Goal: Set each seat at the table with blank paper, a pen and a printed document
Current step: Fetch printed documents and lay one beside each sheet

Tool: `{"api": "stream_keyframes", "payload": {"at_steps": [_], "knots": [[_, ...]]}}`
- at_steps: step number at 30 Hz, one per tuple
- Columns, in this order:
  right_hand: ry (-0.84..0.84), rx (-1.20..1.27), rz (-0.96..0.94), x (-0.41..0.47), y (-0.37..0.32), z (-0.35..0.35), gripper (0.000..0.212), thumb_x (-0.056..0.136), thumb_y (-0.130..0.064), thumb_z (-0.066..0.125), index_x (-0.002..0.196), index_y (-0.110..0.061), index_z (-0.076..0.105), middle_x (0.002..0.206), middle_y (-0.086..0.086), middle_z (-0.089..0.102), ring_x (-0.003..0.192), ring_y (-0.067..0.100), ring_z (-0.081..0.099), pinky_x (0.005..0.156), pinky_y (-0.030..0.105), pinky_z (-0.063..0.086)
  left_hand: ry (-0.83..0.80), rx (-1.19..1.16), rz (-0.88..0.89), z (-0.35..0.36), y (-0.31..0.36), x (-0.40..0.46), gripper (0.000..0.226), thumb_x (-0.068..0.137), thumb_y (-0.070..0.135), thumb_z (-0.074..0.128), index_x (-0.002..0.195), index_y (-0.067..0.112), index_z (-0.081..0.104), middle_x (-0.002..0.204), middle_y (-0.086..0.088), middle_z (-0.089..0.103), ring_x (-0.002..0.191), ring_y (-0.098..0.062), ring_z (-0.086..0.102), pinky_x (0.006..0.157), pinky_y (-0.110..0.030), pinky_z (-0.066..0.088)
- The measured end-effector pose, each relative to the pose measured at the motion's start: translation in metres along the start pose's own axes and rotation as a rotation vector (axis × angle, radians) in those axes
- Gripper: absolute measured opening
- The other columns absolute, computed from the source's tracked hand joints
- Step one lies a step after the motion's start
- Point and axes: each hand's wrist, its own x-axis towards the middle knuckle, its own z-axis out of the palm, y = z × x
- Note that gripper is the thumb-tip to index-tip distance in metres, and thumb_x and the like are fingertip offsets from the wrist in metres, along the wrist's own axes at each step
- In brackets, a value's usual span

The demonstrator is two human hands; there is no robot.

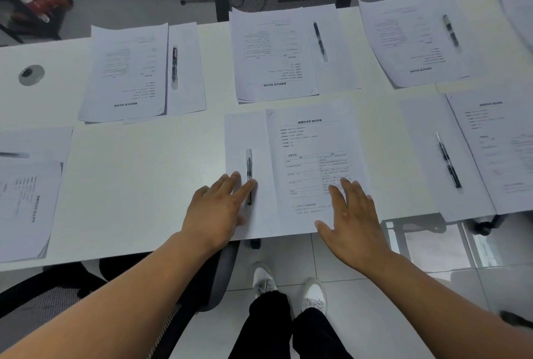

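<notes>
Fingers straight and spread, left hand (215, 208) touches slim pen (249, 177) on smooth paper (239, 139); right hand (353, 214) flattens printed document (311, 145).

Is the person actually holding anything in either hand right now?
No. The left hand lies flat on the blank paper, fingertips touching the pen; the right hand presses flat on the printed document.

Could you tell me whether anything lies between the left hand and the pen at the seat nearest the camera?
Nothing visible does. The left hand lies flat on the blank paper with its fingertips already against the pen. The right hand rests apart on the printed document.
</notes>
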Motion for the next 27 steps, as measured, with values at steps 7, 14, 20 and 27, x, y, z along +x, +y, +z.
{"api": "stream_keyframes", "payload": {"at_steps": [7,14,20,27], "knots": [[-0.021,-0.004,0.003,-0.001,0.0,-0.001,0.089,0.099,-0.062,0.04,0.171,-0.016,0.016,0.18,0.013,0.003,0.166,0.035,-0.002,0.133,0.051,0.0,-0.018,0.019,-0.016,-0.003,0.003,-0.002,0.085,0.096,0.034,0.079,0.166,0.035,0.031,0.165,0.001,0.036,0.152,-0.023,0.041,0.11,-0.048,0.045],[-0.012,0.023,-0.016,-0.005,-0.01,-0.008,0.095,0.094,-0.067,0.034,0.171,-0.017,0.012,0.181,0.009,-0.001,0.167,0.031,-0.007,0.133,0.049,-0.005,-0.034,0.041,-0.03,-0.008,0.006,-0.009,0.09,0.094,0.041,0.081,0.166,0.037,0.028,0.167,0.003,0.033,0.152,-0.023,0.042,0.114,-0.047,0.045],[-0.009,0.024,-0.066,-0.019,-0.025,-0.027,0.095,0.095,-0.068,0.033,0.172,-0.019,0.006,0.181,0.007,-0.004,0.167,0.029,-0.009,0.135,0.049,-0.004,-0.057,0.017,-0.11,-0.032,0.018,-0.023,0.091,0.101,0.053,0.07,0.172,0.04,0.015,0.182,-0.003,0.015,0.167,-0.025,0.02,0.129,-0.049,0.029],[0.033,0.023,-0.155,-0.03,-0.035,-0.07,0.094,0.101,-0.067,0.037,0.172,-0.018,0.001,0.181,0.007,-0.006,0.167,0.028,-0.009,0.135,0.048,-0.006,0.017,-0.019,-0.19,-0.08,0.036,-0.04,0.089,0.102,0.066,0.06,0.173,0.041,0.011,0.183,-0.002,0.011,0.168,-0.025,0.017,0.132,-0.05,0.022]]}}
